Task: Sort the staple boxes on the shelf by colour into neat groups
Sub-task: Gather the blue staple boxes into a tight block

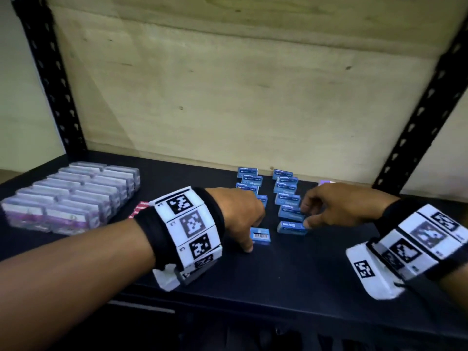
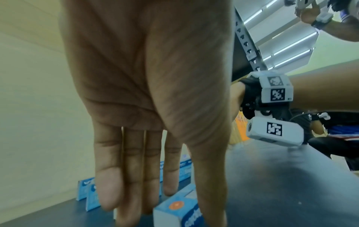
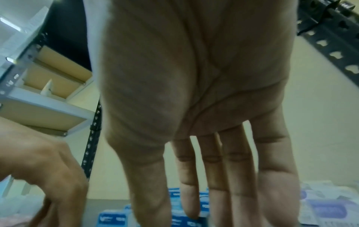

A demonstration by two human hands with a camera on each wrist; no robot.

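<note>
Blue cardboard sits under both hands. The left hand (image 1: 236,216) comes down with its thumb and fingers on either side of a single blue box (image 1: 260,236) lying barcode-up at the front of the left row, pinching it lightly; in the left wrist view the thumb runs down one side of that box and the fingers down the other. The right hand (image 1: 336,206) bends over the near end of the right row (image 1: 287,196), fingers and thumb closing on the second-from-front box (image 1: 291,214), with the front box (image 1: 291,228) just below the thumb.

To do this step well, I judge each box should be slid, not lifted, until it stands against its neighbour, face and edges matching the row behind; the left one looks turned differently from the others and wants righting first. A light grip matters, since these boxes stand close and a nudge could topple the row.

On the black shelf (image 1: 316,262), purple-and-clear packs (image 1: 76,193) form a tidy block far left, a red box (image 1: 138,209) peeks out behind the left wrist, and a purple box (image 1: 325,183) lies beyond the right hand.
</note>
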